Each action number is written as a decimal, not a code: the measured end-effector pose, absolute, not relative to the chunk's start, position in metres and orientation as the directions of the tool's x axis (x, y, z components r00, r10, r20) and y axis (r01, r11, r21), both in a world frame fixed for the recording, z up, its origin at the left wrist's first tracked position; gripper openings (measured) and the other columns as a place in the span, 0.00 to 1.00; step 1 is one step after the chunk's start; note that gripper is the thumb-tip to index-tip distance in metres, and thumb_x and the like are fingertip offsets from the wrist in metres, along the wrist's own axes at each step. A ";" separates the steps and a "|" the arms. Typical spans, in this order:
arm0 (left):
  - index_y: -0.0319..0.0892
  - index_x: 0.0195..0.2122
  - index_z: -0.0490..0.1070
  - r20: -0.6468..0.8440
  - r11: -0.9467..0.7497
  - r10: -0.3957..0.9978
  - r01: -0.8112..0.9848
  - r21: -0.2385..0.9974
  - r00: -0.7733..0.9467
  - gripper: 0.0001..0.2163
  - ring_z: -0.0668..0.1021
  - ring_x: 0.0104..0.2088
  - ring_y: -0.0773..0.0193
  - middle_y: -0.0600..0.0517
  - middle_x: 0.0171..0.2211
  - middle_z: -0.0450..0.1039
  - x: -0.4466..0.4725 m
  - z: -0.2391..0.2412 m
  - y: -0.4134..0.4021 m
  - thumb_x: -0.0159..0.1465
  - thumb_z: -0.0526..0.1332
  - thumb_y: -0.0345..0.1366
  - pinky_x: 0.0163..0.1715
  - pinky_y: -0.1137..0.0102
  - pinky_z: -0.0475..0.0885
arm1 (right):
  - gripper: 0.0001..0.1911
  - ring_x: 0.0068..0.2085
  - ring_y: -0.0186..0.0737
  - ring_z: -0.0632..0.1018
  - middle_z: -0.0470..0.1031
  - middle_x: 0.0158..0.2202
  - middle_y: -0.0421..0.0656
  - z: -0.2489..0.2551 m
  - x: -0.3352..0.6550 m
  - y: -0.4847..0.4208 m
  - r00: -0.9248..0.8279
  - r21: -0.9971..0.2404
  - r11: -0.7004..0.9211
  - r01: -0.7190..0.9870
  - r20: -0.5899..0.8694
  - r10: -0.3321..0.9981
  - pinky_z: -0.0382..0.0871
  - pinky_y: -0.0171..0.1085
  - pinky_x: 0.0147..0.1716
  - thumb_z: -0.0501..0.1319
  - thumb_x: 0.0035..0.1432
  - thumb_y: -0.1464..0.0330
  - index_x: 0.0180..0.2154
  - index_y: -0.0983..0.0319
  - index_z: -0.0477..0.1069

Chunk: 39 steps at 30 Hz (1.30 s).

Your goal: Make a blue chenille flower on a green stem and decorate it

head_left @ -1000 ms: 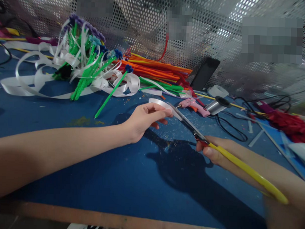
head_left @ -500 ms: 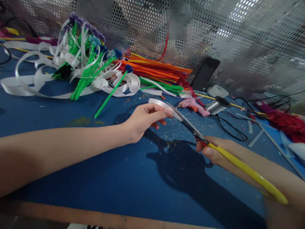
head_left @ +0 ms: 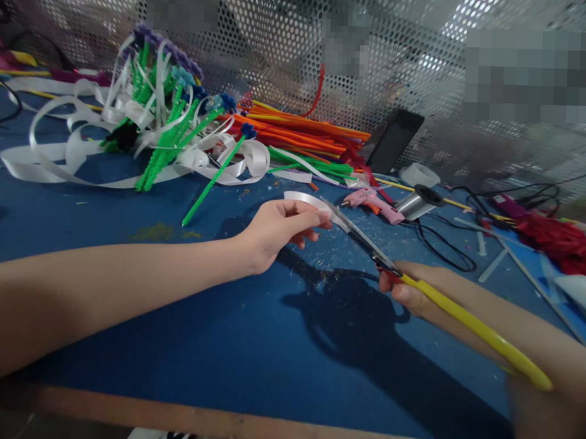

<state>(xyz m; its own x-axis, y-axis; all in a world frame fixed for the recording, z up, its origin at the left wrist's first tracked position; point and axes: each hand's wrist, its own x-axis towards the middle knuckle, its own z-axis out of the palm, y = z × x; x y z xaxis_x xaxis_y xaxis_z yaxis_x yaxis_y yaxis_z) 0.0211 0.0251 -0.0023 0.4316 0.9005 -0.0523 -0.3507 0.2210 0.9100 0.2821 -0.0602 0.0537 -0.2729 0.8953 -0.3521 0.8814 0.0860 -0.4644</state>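
Pinched between the thumb and fingers of my left hand (head_left: 287, 231) is a short piece of white ribbon (head_left: 301, 198). My right hand (head_left: 415, 291) grips a pair of scissors (head_left: 467, 321) with yellow handles. The scissor blades reach the ribbon just beyond my left fingertips, and one blade lies along its end. Whether the blades are fully closed I cannot make out. A single green pipe-cleaner stem with a dark blue flower (head_left: 212, 178) lies on the table to the left of my left hand.
Behind on the left is a pile of pipe-cleaner flowers (head_left: 166, 132) tangled with white ribbon loops. Orange pipe cleaners (head_left: 296, 133) lie by the perforated metal screen (head_left: 274, 59). A pink glue gun (head_left: 375, 204), a spool (head_left: 418, 201), a phone (head_left: 396, 141) and black cables (head_left: 445, 253) are at the right.
The ribbon's free end has dropped slightly and its curve looks flatter at the blades. Both hands are almost where they were.
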 end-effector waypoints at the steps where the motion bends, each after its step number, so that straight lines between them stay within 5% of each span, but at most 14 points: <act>1: 0.39 0.29 0.77 -0.056 0.226 0.900 -0.353 0.908 0.431 0.07 0.74 0.25 0.74 0.50 0.34 0.81 0.021 -0.002 0.025 0.55 0.70 0.37 0.23 0.75 0.64 | 0.31 0.27 0.37 0.67 0.69 0.28 0.41 0.054 0.283 -0.060 -0.281 -0.465 0.097 0.880 -0.345 0.896 0.63 0.35 0.25 0.52 0.60 0.39 0.37 0.60 0.71; 28: 0.39 0.28 0.77 -0.063 0.227 0.903 -0.348 0.909 0.426 0.12 0.69 0.20 0.77 0.50 0.33 0.81 0.021 -0.003 0.025 0.56 0.72 0.43 0.20 0.76 0.63 | 0.30 0.20 0.33 0.61 0.61 0.21 0.36 0.053 0.295 -0.057 -0.228 -0.441 0.030 0.897 -0.402 0.887 0.55 0.33 0.19 0.52 0.58 0.38 0.30 0.58 0.67; 39: 0.40 0.29 0.79 -0.049 0.226 0.900 -0.368 0.902 0.432 0.09 0.69 0.20 0.76 0.50 0.33 0.81 0.021 -0.004 0.024 0.56 0.72 0.41 0.21 0.76 0.64 | 0.34 0.23 0.35 0.65 0.67 0.23 0.39 0.051 0.298 -0.054 -0.268 -0.363 0.137 0.922 -0.339 0.902 0.59 0.34 0.23 0.49 0.58 0.35 0.30 0.60 0.69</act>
